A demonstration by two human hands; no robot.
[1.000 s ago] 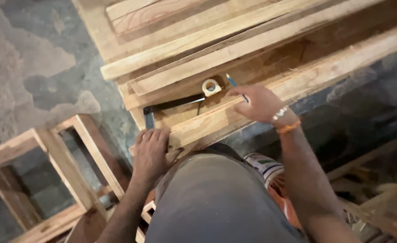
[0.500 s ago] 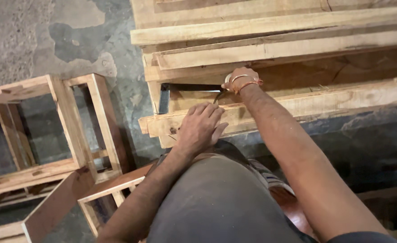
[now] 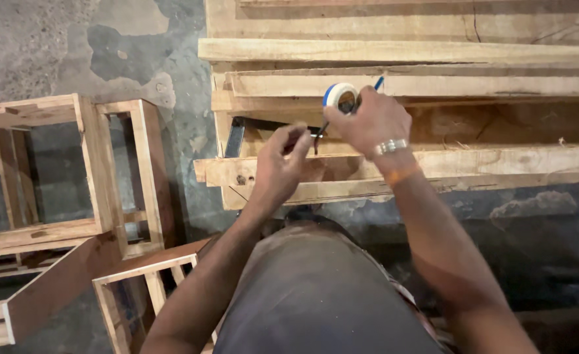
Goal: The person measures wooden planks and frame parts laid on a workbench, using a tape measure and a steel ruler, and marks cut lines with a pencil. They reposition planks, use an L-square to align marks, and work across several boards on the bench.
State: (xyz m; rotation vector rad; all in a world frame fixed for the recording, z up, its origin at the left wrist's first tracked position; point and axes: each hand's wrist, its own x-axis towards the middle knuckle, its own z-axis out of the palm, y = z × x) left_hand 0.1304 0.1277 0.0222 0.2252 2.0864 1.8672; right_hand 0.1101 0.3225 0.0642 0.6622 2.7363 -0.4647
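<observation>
Both hands closed: right hand (image 3: 368,121) grips tape measure (image 3: 340,96), left hand (image 3: 283,160) pinches its blade above planks (image 3: 499,160).

To your left, open wooden frames (image 3: 105,190) stand on the stained concrete floor (image 3: 53,46); a dark metal square (image 3: 235,136) lies among the stacked boards.

Brightness: even and moderate, warm on the pale timber (image 3: 401,51).
Shadows: deep under the planks at lower right, soft elsewhere.
Glare: none seen.
Blur: slight smear on the right hand (image 3: 368,121) and left hand (image 3: 279,164).
Edges: mild wide-angle bending is seen.
</observation>
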